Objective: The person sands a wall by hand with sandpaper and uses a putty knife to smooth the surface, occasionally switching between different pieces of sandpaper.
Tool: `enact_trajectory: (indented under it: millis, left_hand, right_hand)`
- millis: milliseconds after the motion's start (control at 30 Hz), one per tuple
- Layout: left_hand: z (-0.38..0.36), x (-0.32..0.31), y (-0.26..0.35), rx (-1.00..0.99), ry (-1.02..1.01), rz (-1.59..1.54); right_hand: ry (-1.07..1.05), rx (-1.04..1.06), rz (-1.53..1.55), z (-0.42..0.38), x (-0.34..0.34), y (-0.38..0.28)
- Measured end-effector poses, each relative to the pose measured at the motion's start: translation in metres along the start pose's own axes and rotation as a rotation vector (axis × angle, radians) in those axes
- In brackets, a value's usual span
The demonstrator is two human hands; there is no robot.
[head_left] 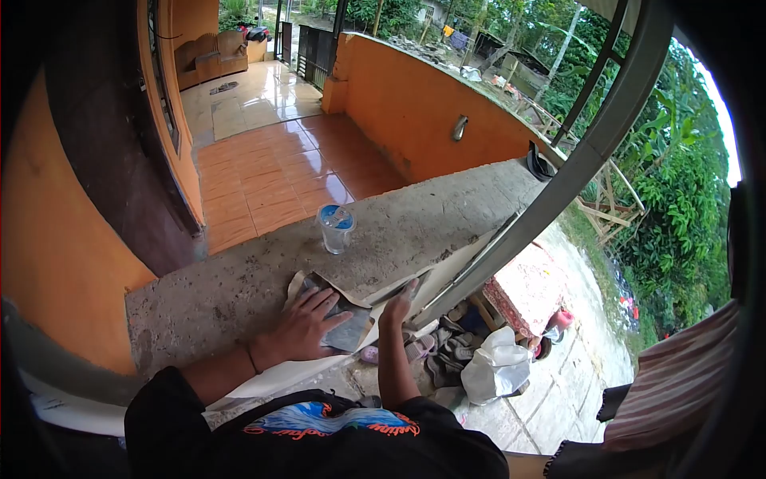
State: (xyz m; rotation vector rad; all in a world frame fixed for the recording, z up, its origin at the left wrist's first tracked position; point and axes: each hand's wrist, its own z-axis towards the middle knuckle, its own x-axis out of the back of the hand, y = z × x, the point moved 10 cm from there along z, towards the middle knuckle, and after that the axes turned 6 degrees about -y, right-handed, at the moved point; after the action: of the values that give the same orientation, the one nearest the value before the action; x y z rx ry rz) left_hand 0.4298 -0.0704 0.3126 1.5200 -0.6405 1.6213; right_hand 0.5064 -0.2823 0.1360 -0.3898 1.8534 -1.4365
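My left hand (305,326) lies flat with its fingers spread, pressing on a dark grey sheet (351,331) with a brownish edge. The sheet, perhaps sandpaper, rests on the front edge of a rough concrete ledge (231,295) and hangs slightly over it. To its right, my right hand (399,305) is closed at the ledge's edge around a dark, narrow item that I cannot make out. A clear plastic cup (336,238) with something blue at its top stands on the ledge beyond my hands.
A slanting metal post (550,195) rises at the right end of the ledge. Below are several shoes (455,347), a white plastic bag (496,367) and a patterned cloth (523,291). Beyond the ledge lie a tiled floor (271,172) and an orange wall (415,112).
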Motion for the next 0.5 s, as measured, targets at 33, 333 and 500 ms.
enact_trajectory:
  millis: [33, 333, 500]
  left_hand:
    - [0.01, -0.001, 0.003, -0.031, 0.028, -0.024]
    - [0.042, 0.017, -0.004, -0.12, 0.262, -0.149]
    - [0.033, 0.023, -0.021, -0.053, 0.323, -0.131]
  right_hand:
    - [-0.137, -0.043, 0.173, 0.003, 0.002, 0.055]
    - [-0.165, -0.121, 0.037, -0.08, -0.016, 0.009]
    - [-0.262, 0.097, 0.047, -0.13, -0.051, 0.024]
